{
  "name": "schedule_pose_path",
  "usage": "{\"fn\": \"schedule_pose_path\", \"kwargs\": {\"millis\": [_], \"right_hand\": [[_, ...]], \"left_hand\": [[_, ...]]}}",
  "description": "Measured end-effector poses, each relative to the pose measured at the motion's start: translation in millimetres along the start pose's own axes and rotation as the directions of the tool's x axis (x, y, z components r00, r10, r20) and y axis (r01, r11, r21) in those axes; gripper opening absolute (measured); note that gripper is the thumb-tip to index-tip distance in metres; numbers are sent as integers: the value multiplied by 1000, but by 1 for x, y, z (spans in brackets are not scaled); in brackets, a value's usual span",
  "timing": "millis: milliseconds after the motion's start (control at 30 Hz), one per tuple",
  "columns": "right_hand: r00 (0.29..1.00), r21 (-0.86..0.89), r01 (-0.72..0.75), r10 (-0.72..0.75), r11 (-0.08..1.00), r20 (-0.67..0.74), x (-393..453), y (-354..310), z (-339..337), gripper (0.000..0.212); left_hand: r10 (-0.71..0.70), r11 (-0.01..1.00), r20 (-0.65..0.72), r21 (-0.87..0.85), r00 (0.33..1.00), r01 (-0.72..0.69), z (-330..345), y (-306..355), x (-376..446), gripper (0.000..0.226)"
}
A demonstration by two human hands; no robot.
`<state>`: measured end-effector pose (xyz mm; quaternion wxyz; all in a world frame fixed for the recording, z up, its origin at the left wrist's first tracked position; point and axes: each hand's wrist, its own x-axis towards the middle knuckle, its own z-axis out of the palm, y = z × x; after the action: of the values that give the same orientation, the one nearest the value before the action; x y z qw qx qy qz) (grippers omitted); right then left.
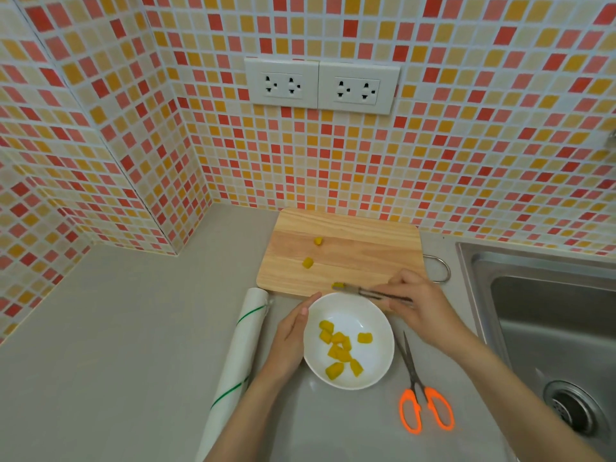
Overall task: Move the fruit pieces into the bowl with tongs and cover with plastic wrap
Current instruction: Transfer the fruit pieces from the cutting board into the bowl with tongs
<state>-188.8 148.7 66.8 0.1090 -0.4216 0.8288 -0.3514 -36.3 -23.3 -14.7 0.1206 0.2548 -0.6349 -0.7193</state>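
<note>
A white bowl [376,331] on the grey counter holds several yellow fruit pieces [340,348]. Behind it lies a wooden cutting board [360,248] with two loose yellow pieces [318,241] [307,262]. My right hand [421,305] grips thin metal tongs [370,291], whose tips pinch a third yellow piece [337,286] at the board's near edge, just above the bowl's rim. My left hand [293,335] rests flat against the bowl's left side. A roll of plastic wrap [240,355] with green stripes lies left of the bowl.
Orange-handled scissors [423,401] lie on the counter right of the bowl. A steel sink [550,321] with a drain fills the right side. The tiled wall with two sockets [321,85] rises right behind the board.
</note>
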Motion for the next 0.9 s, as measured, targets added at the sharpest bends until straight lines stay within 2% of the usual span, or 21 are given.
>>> {"fn": "schedule_pose_path", "kwargs": {"millis": [100,167,233,367,500,733,900], "right_hand": [[967,-162,14,28,987,254,-22,2,-12,34],[944,-215,-31,99,976,315,-28,5,-15,40],[952,-147,-80,120,986,283,-24,5,-19,43],[986,-15,-104,105,994,126,8,5,-21,41],[994,-37,-97,99,995,40,51,10,-2,37],[982,-93,-68,83,993,168,95,21,45,20],[988,-80,-76,86,994,129,99,24,59,24]], "left_hand": [[-16,1000,3,-10,1000,16,2,2,-1,31],[-28,999,-4,-39,1000,28,2,3,-1,31],[-37,997,-10,-65,999,36,3,4,-2,31],[-64,992,-19,-107,998,62,4,4,-3,33],[-75,992,-13,-101,997,73,4,4,-3,34],[-88,991,-40,-106,995,84,5,0,-1,36],[-94,992,-34,-88,995,90,4,0,-2,36]]}}
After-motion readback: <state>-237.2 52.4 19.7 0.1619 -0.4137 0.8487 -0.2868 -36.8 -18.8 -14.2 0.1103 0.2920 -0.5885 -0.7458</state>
